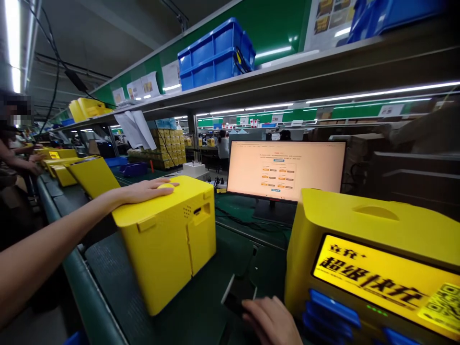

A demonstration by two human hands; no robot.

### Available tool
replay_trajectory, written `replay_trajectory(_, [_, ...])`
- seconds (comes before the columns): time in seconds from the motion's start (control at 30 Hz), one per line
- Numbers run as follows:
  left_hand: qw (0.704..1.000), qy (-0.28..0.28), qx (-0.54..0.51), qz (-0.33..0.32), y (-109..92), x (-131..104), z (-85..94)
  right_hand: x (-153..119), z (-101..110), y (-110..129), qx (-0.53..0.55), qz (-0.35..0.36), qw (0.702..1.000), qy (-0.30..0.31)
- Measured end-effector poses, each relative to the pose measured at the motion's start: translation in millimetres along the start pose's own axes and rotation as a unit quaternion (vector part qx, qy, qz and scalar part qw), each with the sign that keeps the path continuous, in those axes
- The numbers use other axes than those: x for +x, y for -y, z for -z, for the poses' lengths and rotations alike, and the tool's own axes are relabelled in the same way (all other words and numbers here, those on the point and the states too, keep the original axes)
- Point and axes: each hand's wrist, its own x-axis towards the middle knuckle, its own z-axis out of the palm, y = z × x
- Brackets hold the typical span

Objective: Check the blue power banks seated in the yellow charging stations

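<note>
My left hand (147, 189) lies flat on the top of a yellow box-shaped machine (161, 258), fingers stretched out. The side of that machine has a small slot, a group of little holes and a panel seam. Low in the middle, my right hand (273, 321) has its fingers closed on a dark flat object (237, 292) with light edges, too blurred to name. To the right of that hand stands a second yellow machine (359, 211) with a lit screen (373, 282) of black characters and a QR code. Blue flat pieces (330, 311) stick out beneath the screen.
A monitor (283, 167) stands behind the machines. Overhead runs a shelf (305, 72) with a blue bin (215, 55). More yellow machines (93, 175) line the bench at left, near another person's arm (17, 160). A green-edged rail (93, 302) runs along the bench.
</note>
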Motion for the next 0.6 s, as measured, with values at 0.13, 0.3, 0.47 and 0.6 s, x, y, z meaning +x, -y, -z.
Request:
replay_trajectory(0.13, [0.995,0.087,-0.023,-0.053,-39,-6,-4.0,82,11,-5,-0.009,0.003,0.999,-0.046])
replay_trajectory(0.3, [0.993,0.092,-0.045,-0.066,-63,-3,-10.4,147,12,-5,-0.020,-0.070,0.996,-0.059])
replay_trajectory(0.47, [0.992,0.090,-0.063,-0.063,-61,-1,-12.9,162,16,6,-0.037,-0.124,0.991,0.009])
replay_trajectory(0.6, [0.992,0.079,-0.062,-0.076,-61,-2,-13.1,177,14,10,-0.111,-0.120,0.985,0.060])
